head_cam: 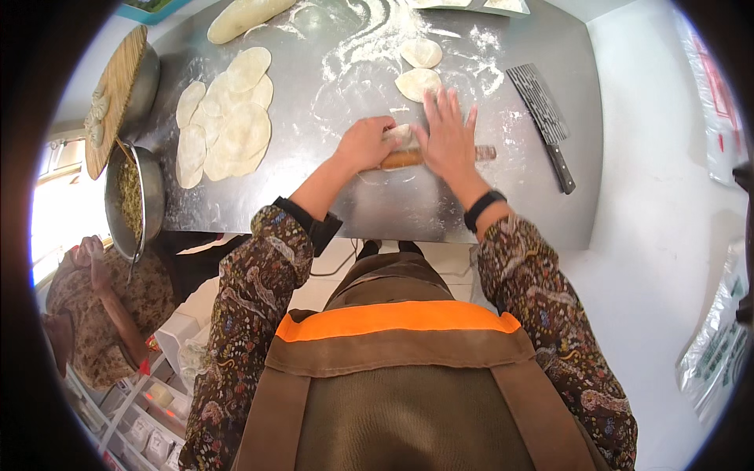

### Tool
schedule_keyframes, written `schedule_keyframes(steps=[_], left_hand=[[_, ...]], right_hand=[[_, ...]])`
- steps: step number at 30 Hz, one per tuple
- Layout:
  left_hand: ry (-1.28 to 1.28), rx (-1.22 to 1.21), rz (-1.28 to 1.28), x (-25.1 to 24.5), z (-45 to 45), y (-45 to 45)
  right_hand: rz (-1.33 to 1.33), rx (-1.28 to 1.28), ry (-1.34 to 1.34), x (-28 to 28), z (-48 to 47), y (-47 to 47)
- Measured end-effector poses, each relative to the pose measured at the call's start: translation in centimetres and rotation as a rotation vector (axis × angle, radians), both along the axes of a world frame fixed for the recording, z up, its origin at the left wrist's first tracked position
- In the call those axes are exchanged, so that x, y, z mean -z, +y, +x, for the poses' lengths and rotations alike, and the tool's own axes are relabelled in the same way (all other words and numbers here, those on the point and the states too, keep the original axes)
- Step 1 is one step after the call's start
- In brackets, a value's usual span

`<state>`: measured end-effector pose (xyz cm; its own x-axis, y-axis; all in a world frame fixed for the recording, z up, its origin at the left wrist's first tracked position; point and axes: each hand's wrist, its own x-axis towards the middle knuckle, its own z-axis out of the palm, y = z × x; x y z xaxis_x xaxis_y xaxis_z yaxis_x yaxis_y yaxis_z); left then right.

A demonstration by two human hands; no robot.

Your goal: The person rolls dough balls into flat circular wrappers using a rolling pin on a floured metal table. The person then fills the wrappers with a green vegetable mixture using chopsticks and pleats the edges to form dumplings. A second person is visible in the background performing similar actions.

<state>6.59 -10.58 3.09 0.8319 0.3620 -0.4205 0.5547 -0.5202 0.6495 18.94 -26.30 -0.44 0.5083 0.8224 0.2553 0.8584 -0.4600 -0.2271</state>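
A wooden rolling pin (402, 159) lies crosswise on the floury metal table in front of me. My left hand (366, 143) holds the edge of a small piece of dough (402, 135) just beyond the pin. My right hand (446, 134) presses flat over the pin, fingers spread, its palm hiding part of it. Beyond my right fingertips are two small flattened dough rounds (417, 84), close together. Several thin rolled dough wrappers (238, 141) overlap in a pile at the left. At the upper left rests a thick log of dough (244, 19).
A cleaver (539, 103) with a dark handle lies at the right. Left stand a metal bowl of chopped filling (129, 203) and a bowl under a wooden lid (118, 94) bearing shaped dough. A co-worker's hand (91, 256) is at the lower left. Flour (377, 35) covers the far table.
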Motion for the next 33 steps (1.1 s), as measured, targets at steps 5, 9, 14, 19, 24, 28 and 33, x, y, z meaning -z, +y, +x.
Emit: schedule_keyframes(steps=[5, 9, 14, 19, 24, 28, 33], left_hand=[[-0.044, 0.233, 0.141, 0.9, 2.5, 0.8], [-0.042, 0.124, 0.049, 1.4, 1.6, 1.1], [0.007, -0.011, -0.067, 0.7, -0.7, 1.5], [0.102, 0.093, 0.205, 0.7, 1.6, 1.6], [0.01, 0.165, 0.173, 1.2, 1.8, 2.0], [0.052, -0.021, -0.135, 1.0, -0.3, 3.1], [0.073, 0.057, 0.075, 0.6, -0.1, 2.8]], right_hand=[[-0.047, 0.029, 0.066, 0.3, -0.5, -0.4], [-0.181, 0.084, 0.236, -1.3, -7.6, -8.4], [-0.098, 0.064, 0.119, -0.1, -3.7, -3.5], [0.083, 0.066, -0.022, 1.5, 0.9, 3.5], [-0.107, 0.081, 0.142, -1.3, -6.3, -5.9], [0.002, 0.076, 0.206, -2.4, -8.4, -8.4], [0.015, 0.091, 0.051, 0.9, -0.8, 2.8]])
